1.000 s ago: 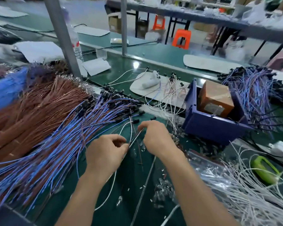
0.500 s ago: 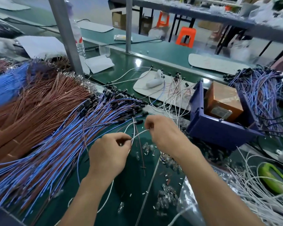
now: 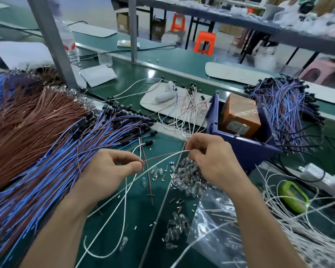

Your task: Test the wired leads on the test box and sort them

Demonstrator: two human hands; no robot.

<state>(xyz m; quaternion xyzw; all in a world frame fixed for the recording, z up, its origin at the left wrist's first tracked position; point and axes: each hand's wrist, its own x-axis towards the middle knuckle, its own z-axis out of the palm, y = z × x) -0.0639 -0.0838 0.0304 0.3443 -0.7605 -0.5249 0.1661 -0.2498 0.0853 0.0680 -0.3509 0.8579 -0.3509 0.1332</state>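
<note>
Spreading across the left edge of the green bench top [image 3: 162,60] is a thick fan of brown leads [image 3: 27,120], and just right of it, partly over it, lies a fan of blue leads [image 3: 52,171] whose black end caps point toward the middle. Near the middle of the bench the left hand [image 3: 106,171] is closed, thumb against forefinger, pinching the end of a thin red lead [image 3: 159,156]. That red lead runs right to the right hand [image 3: 211,161], which is also closed, its fingertips pinching the red lead together with a white lead [image 3: 124,190] that curves down and loops toward the near edge. Both hands hover above the bench, a little apart. Under and between them lie small clear bulbs [image 3: 188,175] and tiny cut sleeves, scattered. Beyond the right hand sits a blue bin [image 3: 240,146], tilted, holding an orange-brown test box [image 3: 240,115]. Behind the bin, toward the far right edge, lies another bundle of blue-purple leads [image 3: 284,107]. At the near right corner a mass of loose white leads [image 3: 307,229] covers a clear plastic bag [image 3: 213,219], with a green tool [image 3: 293,196] lying beside them.
</note>
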